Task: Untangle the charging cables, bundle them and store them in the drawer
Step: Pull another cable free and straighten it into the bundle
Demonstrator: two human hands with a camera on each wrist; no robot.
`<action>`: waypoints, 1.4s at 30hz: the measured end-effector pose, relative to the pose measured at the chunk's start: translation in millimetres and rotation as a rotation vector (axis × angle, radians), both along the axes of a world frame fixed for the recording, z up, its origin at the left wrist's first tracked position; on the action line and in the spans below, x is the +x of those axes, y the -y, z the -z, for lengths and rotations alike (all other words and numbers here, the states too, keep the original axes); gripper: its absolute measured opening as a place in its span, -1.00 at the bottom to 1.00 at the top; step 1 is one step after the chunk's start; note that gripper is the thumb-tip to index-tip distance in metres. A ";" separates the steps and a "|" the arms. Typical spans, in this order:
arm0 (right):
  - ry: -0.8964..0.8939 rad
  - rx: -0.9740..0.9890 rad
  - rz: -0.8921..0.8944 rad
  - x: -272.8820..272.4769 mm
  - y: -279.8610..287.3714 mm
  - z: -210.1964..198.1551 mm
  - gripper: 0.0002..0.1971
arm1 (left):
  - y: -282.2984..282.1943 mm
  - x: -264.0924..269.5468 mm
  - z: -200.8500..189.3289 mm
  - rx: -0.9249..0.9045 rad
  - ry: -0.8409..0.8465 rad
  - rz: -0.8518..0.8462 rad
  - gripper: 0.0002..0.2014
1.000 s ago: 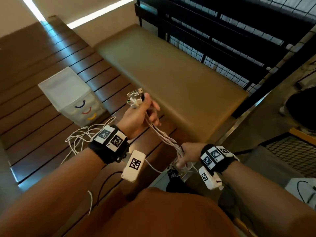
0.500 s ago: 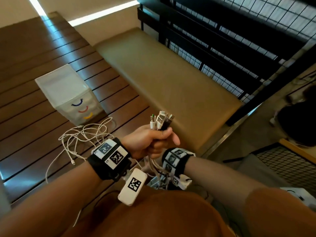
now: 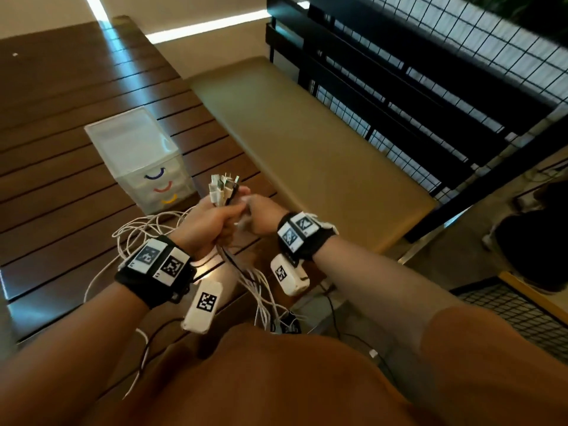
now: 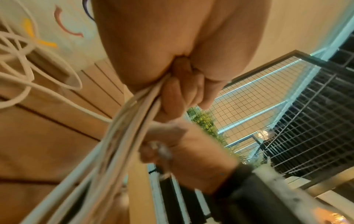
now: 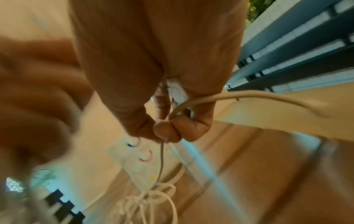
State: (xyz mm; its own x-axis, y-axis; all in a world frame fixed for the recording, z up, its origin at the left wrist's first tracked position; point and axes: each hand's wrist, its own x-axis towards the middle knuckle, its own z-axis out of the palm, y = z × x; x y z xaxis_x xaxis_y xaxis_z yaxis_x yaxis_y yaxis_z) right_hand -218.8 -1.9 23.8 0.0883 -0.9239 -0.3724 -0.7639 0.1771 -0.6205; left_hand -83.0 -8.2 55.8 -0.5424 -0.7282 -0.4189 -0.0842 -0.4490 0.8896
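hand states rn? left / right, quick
Left hand: closed, gripping the bundle of charging cables just below their plugs.
Right hand: closed, pinching a cable beside the left hand.

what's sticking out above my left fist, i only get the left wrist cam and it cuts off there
Observer: In the head view, the plug ends fan out above the left hand, which grips the cables.
Operator: is the right hand actually gripping anything
Observer: Yes. In the right wrist view, the right hand pinches one strand between thumb and fingers.
Operator: any drawer open yet
Observer: No. In the head view, all three drawers of the drawer unit look shut.
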 end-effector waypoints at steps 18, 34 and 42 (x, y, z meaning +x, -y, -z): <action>0.193 -0.099 -0.178 -30.2 38.5 -88.8 -0.81 | 32.5 89.5 7.0 0.026 0.104 -0.360 -0.78; 0.791 0.090 -0.286 48.4 48.3 -83.0 -0.87 | 24.0 105.8 1.3 0.019 -0.021 -0.521 -0.72; 0.677 0.099 -0.199 81.8 47.0 -60.8 -0.76 | 21.0 112.5 -0.6 0.054 -0.224 -0.471 -0.62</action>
State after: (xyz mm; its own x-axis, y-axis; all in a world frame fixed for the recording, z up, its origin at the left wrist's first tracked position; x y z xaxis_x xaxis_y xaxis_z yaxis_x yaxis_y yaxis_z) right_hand -137.0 -48.9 84.6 0.4936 -0.8307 -0.2576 -0.2397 0.1547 -0.9584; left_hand 29.5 -29.3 56.5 -0.2422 -0.8955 -0.3734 0.3274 -0.4377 0.8374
